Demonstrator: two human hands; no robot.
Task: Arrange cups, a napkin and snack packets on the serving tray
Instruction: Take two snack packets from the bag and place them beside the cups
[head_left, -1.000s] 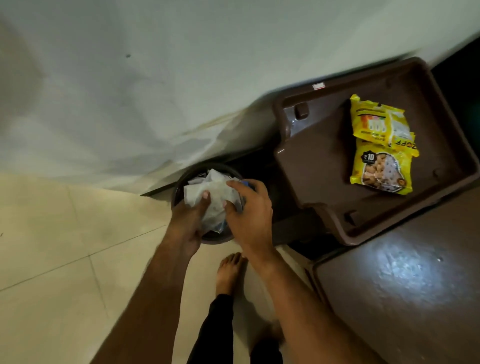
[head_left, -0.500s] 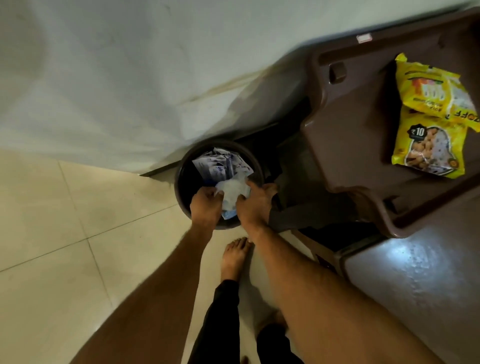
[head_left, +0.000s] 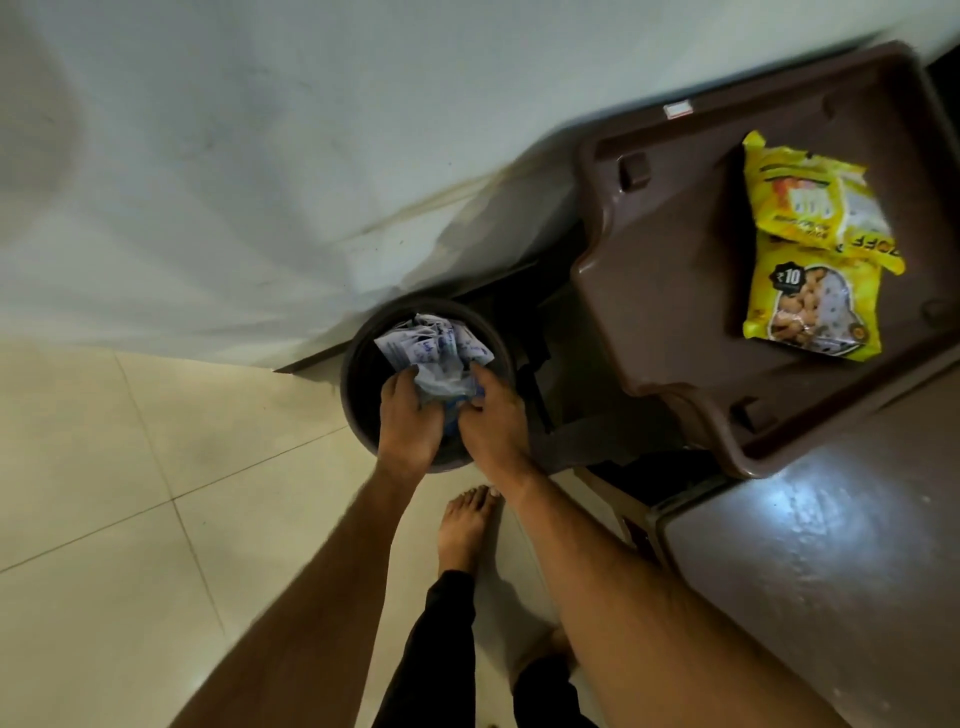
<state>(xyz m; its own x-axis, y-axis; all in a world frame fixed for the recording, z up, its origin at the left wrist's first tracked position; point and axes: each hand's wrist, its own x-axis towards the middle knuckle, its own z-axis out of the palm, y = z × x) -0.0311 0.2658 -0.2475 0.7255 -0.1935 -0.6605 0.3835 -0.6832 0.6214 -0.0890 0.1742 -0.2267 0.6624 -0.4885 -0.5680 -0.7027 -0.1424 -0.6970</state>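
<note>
Both my hands reach down into a dark round bin (head_left: 354, 364) on the floor. My left hand (head_left: 408, 415) and my right hand (head_left: 493, 423) close from either side on a crumpled white wad of paper and plastic (head_left: 439, 374), with printed white wrappers (head_left: 431, 340) just behind it. Up on the right, a brown serving tray (head_left: 670, 312) holds two yellow snack packets, the upper packet (head_left: 810, 200) overlapping the lower packet (head_left: 810, 306). No cups or napkin show on the tray.
The tray rests at the edge of a glossy brown table (head_left: 810, 582) at my right. A pale wall (head_left: 260, 156) stands behind the bin. My bare foot (head_left: 467, 525) is on the cream floor tiles (head_left: 130, 493) just in front of the bin.
The white wad was above the bin's rim a second ago; both hands have pushed it down inside. My view has shifted, so the tray sits further in frame than half a second ago.
</note>
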